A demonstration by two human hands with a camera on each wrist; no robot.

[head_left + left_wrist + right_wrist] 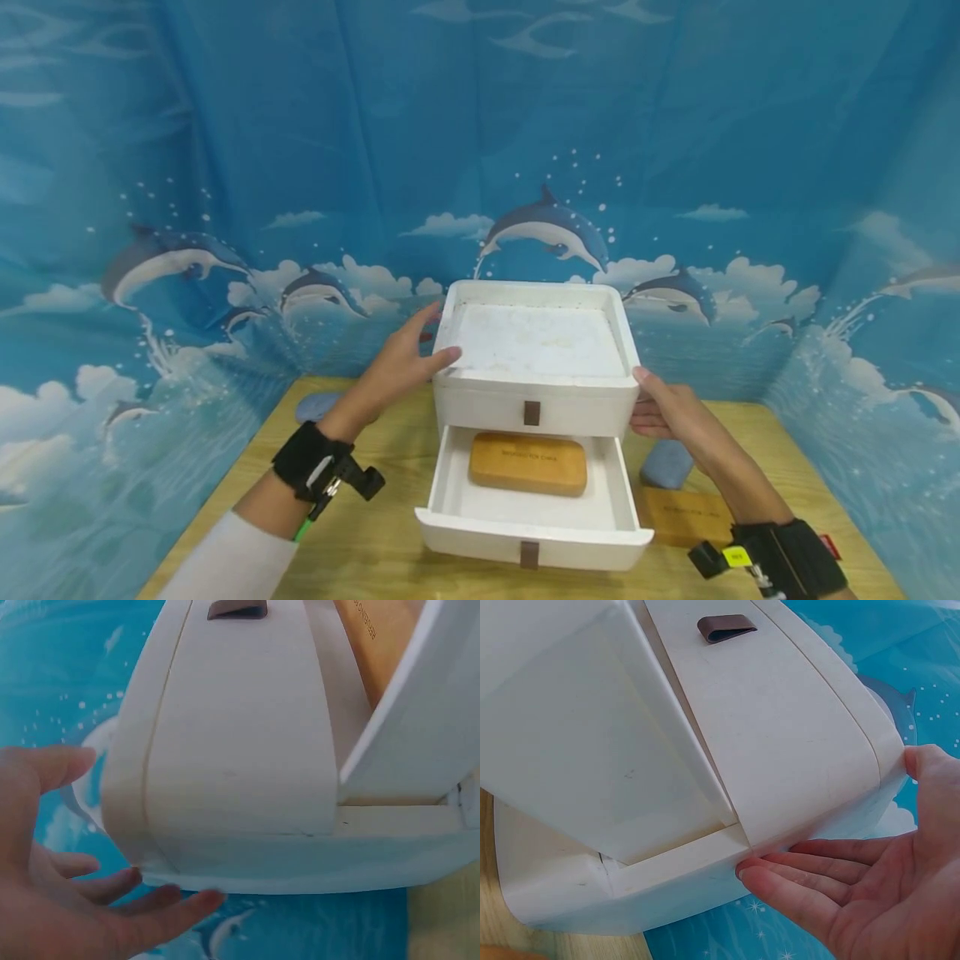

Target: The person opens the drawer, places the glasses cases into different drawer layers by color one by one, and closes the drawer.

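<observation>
White drawer unit (536, 382): standing on the bench (375, 542) at the centre of the frame; probably risking a forward tip under any lift at the upper corners, because of weight sitting out front.
Lower drawer (465, 533): jutting toward the bottom of the frame; possibly sliding farther or dropping out on a tilt, for want of a hand on its front.
Orange-brown block (528, 467): lying inside the lower drawer, just below centre; possibly skidding into a drawer wall under a jerk, owing to spare room around it.
Upper drawer (480, 406): sitting closed above the block; possibly creeping open too on a forward tilt.
Second block (682, 521) and blue-grey thing (666, 463): lying at lower right, near the drawer unit; possibly getting knocked by a sideways swing.
Left hand (403, 362): hovering at the drawer unit's left side, left of centre; gripping nothing.
Left fingers (172, 919): spreading wide, thumb well away from the rest; reaching along the side wall, impossible to tell whether touching.
Right hand (672, 408): resting against the drawer unit's right side, right of centre.
Right fingers (802, 881): extending nearly straight, thumb apart; seemingly touching side wall and upper corner, not curling round anything.
</observation>
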